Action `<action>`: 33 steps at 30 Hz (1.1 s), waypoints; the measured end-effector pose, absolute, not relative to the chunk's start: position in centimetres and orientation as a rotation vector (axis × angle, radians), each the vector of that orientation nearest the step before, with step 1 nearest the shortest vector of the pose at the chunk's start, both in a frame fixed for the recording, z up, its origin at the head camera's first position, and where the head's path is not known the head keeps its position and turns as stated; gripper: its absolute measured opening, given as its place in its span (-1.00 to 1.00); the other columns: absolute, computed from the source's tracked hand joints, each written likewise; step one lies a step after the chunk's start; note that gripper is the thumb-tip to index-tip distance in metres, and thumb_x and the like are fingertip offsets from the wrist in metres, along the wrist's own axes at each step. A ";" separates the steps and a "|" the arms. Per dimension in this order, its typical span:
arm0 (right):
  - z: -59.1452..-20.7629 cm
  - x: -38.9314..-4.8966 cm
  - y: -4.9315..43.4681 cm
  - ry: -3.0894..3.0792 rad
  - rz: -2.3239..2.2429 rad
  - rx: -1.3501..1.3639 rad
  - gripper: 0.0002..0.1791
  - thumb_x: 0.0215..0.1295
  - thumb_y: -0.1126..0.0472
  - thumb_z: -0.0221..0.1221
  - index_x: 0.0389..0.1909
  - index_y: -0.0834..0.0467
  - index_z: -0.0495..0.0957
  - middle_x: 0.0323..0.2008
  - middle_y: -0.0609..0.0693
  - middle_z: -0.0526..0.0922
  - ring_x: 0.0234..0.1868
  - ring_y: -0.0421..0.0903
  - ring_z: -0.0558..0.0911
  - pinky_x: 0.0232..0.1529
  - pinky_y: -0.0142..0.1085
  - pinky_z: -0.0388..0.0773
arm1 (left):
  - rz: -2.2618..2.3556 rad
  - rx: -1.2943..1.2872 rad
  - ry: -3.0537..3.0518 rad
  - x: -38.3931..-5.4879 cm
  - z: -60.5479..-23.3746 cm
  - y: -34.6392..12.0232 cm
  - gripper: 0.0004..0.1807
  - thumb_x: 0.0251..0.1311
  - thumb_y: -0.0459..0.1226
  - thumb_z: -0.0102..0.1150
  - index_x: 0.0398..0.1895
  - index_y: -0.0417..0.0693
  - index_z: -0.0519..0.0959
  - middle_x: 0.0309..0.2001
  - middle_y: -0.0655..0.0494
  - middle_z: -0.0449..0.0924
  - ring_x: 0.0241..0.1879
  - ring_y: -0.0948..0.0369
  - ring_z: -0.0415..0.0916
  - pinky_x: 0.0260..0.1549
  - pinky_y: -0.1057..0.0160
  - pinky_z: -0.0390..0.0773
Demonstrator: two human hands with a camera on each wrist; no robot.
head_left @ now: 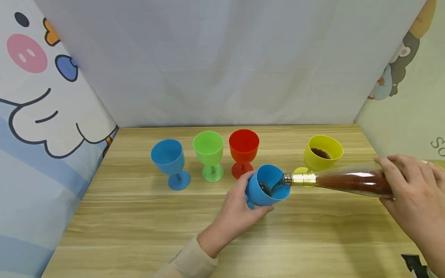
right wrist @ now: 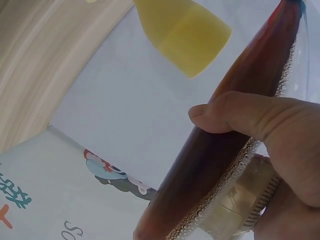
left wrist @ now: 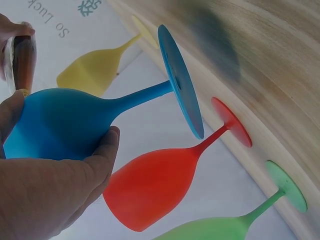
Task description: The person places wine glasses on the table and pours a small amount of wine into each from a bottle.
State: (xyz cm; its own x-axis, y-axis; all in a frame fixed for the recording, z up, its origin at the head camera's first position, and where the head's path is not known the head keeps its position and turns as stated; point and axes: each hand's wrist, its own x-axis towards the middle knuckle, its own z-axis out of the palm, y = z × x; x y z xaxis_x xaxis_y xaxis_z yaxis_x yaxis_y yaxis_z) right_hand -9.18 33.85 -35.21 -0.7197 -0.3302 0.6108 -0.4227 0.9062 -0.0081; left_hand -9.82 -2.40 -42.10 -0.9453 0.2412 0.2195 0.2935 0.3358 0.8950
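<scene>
My left hand (head_left: 240, 210) grips the bowl of a blue goblet (head_left: 259, 191), tilted toward the right and held above the table, as its raised foot (left wrist: 181, 82) shows. My right hand (head_left: 413, 189) holds a clear glass bottle (head_left: 354, 180) of dark brown liquid nearly level, thumb across its side in the right wrist view. The bottle's mouth is at the goblet's rim, and dark liquid (head_left: 265, 188) runs into the bowl. Behind the bottle stands a yellow goblet (head_left: 323, 160) with dark liquid in it; the bottle hides part of its stem.
At the back of the wooden table (head_left: 132, 231) stand another blue goblet (head_left: 169, 158), a green goblet (head_left: 208, 148) and a red goblet (head_left: 244, 146), the red one close behind my left hand. A pale cloth wall (head_left: 226, 69) closes the rear, with printed panels at both sides.
</scene>
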 end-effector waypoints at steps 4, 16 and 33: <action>-35.2 -9.2 33.9 -2.433 0.198 0.532 0.24 -0.91 0.69 0.52 0.19 0.21 0.43 0.08 0.37 0.40 0.11 0.47 0.30 0.26 0.31 0.06 | -1.710 -0.500 -2.536 -9.8 -42.1 -2.3 -0.08 -0.04 -0.24 0.63 0.41 0.06 0.32 0.28 0.27 0.44 0.23 0.17 0.37 0.09 0.01 0.51; -35.9 -9.0 34.1 -2.453 0.161 0.477 0.22 -0.89 0.64 0.55 0.18 0.22 0.42 0.06 0.36 0.43 0.09 0.43 0.36 0.16 0.34 0.14 | -1.716 -0.480 -2.544 -9.9 -42.1 -2.1 -0.07 -0.04 -0.22 0.63 0.42 0.08 0.31 0.28 0.26 0.43 0.23 0.15 0.37 0.07 0.00 0.52; -38.5 -8.7 33.5 -2.570 0.292 0.422 0.00 -0.56 0.52 0.45 0.19 0.25 0.41 0.06 0.34 0.43 0.08 0.39 0.37 0.04 0.39 0.12 | -1.776 -0.431 -2.525 -10.2 -42.3 -1.7 -0.08 0.00 -0.17 0.61 0.42 0.12 0.28 0.27 0.30 0.42 0.23 0.19 0.35 0.03 0.02 0.56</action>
